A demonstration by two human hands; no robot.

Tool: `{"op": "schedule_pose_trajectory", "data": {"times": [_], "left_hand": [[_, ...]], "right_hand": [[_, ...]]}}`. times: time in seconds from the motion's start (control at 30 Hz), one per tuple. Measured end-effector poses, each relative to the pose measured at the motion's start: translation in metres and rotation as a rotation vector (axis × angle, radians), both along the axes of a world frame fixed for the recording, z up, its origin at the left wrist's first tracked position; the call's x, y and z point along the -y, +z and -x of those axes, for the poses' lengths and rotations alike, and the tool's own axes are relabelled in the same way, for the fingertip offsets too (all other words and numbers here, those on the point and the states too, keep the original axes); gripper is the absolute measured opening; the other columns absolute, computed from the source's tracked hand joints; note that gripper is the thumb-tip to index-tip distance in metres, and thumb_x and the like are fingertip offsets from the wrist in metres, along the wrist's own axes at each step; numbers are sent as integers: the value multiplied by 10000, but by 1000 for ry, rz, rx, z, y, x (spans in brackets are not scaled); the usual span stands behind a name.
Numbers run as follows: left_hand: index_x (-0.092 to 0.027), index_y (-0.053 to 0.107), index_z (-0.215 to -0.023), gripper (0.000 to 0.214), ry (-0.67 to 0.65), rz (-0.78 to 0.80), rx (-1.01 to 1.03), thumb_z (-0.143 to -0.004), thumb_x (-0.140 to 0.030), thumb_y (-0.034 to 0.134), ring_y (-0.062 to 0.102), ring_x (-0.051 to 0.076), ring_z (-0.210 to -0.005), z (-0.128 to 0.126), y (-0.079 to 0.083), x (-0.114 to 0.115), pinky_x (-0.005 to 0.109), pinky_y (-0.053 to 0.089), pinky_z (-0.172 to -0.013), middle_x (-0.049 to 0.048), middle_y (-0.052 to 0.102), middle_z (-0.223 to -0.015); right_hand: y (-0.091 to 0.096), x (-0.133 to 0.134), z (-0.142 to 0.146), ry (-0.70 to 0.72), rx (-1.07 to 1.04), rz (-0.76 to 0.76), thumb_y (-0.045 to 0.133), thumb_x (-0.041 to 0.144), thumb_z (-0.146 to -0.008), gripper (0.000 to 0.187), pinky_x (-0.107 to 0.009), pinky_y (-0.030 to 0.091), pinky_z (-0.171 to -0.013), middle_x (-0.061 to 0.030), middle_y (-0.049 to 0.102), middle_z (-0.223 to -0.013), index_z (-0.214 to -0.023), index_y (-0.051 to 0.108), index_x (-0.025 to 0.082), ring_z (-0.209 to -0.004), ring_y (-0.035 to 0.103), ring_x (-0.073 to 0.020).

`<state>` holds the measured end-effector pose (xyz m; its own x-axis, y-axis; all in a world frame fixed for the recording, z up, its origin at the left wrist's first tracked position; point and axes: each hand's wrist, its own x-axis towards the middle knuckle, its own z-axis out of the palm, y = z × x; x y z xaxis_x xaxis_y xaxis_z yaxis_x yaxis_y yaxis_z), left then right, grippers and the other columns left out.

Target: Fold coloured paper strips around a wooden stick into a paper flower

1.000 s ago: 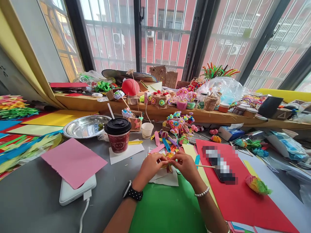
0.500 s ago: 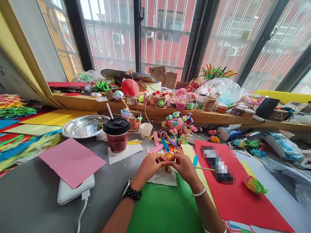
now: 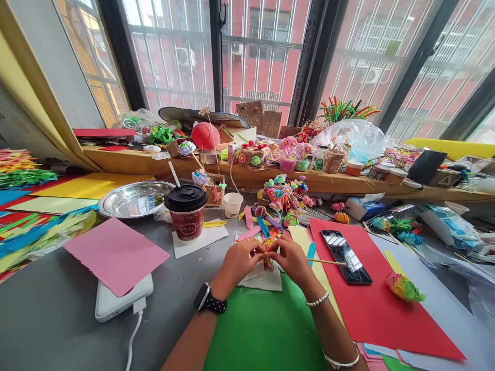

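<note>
My left hand (image 3: 245, 256) and my right hand (image 3: 288, 257) meet fingertip to fingertip over the middle of the table, both closed in a pinch. A thin wooden stick (image 3: 320, 262) runs out to the right from under my right hand, its inner end hidden by the fingers. What the left fingertips pinch is too small and covered to name. Orange and yellow paper petals (image 3: 268, 243) show just behind the fingers. Below the hands is a small patterned piece (image 3: 268, 265) on a white paper sheet (image 3: 255, 282), at the edge of a green sheet (image 3: 263, 330).
A lidded cup with a straw (image 3: 186, 216) stands left, near a metal plate (image 3: 116, 206) and a pink sheet (image 3: 116, 255) over a white power bank (image 3: 116, 304). At right, a phone (image 3: 346, 257) and a paper flower (image 3: 404, 287) lie by red paper (image 3: 386, 314). Craft flowers (image 3: 284, 196) stand ahead.
The view has shifted slightly. Both hands stay pinched together in nearly the same place, and a little more of the stick shows at the right.
</note>
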<state>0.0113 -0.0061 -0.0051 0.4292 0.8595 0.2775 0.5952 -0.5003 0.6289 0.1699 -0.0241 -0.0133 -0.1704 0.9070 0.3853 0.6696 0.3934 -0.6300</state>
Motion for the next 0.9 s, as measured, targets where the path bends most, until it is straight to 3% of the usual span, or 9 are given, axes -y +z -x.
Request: {"op": "schedule_pose_trajectory", "data": {"times": [0.33,0.6,0.9], "left_hand": [[-208,613,-723,114,20,14,-21,-693,-180,507,543,146,-730,-1,-2,0,253,383,-678,-6,641,-793],[-208,623,-762,131,-19,121,-38,-681,-261,534,553,139,-679,0,-3,-1,245,400,-624,4,640,-814],[-210,639,-744,139,-10,56,-30,-710,-262,514,559,151,-744,-1,-4,-2,245,397,-663,8,650,-812]], "right_hand": [[-1,0,-3,1,1,107,603,257,-700,109,-214,367,-498,2,524,-674,-654,584,160,-527,447,-96],[4,2,-6,44,54,135,597,142,-684,28,-207,374,-530,3,547,-709,-698,593,166,-566,471,-98],[7,5,-7,58,128,173,518,159,-741,75,-225,378,-581,-17,600,-749,-758,587,183,-678,523,-140]]}}
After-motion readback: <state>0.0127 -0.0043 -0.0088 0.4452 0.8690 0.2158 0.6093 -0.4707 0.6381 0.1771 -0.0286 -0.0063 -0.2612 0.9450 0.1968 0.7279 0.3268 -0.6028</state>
